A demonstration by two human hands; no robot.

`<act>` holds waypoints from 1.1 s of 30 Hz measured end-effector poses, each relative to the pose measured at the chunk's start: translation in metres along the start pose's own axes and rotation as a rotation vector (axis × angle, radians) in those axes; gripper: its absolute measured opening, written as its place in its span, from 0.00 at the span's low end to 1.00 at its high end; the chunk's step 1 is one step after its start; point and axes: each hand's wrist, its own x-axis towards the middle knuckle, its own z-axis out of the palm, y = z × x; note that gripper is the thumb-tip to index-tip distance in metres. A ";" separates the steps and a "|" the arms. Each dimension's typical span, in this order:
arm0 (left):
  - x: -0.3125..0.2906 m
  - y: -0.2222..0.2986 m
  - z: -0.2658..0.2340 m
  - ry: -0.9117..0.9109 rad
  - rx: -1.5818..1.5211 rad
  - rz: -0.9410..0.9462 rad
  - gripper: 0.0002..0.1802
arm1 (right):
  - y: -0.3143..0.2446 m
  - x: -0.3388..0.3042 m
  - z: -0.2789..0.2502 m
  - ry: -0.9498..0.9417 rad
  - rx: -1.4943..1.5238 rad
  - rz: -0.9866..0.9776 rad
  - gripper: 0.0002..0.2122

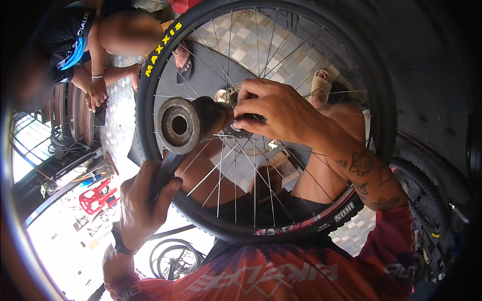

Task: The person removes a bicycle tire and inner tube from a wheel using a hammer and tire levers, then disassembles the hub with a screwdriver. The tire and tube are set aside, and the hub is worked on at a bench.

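Two hands of ours, one wheel, one hammer: these we list first. Our left hand [143, 203] is clenched round the handle of the hammer [179, 125], whose broad round face, hollow at its middle, is turned toward us; its head lies above and to the right of that grip, in front of the wheel [144, 118]. Our right hand [281, 108] is at the hub [237, 131], fingers bent, their tips just beside the narrow far end of the hammer head; whether they pinch a small part there or merely touch the hub, we cannot tell. The wheel, one black tyre with many thin spokes, spans our bare legs [321, 173]; its hub sits above and to the right of the left grip, at the right fingertips. We further enter: one watch [120, 240], left wrist; one tan sandal [322, 84] and one dark sandal [185, 75], each containing one foot; one co-worker [70, 42] in a dark shirt, upper left, with one phone [100, 114] in hand; one red article [98, 196], left, kind uncertain; one further tyre [430, 186], right; several smaller-looking wheels [175, 263], lower left, overlapping, exact count uncertain.
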 end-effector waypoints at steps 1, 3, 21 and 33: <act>0.001 0.002 -0.001 0.000 -0.024 0.019 0.14 | 0.000 0.000 -0.001 -0.011 0.002 0.006 0.09; 0.004 0.006 -0.001 0.000 0.018 0.022 0.14 | 0.001 0.000 -0.002 -0.025 0.012 0.004 0.09; -0.021 0.030 -0.045 0.227 -0.500 -0.172 0.14 | 0.047 0.004 -0.016 -0.076 -0.288 0.051 0.06; -0.008 0.033 0.016 0.100 -0.515 -0.106 0.22 | 0.057 0.010 -0.001 0.049 -0.222 0.006 0.05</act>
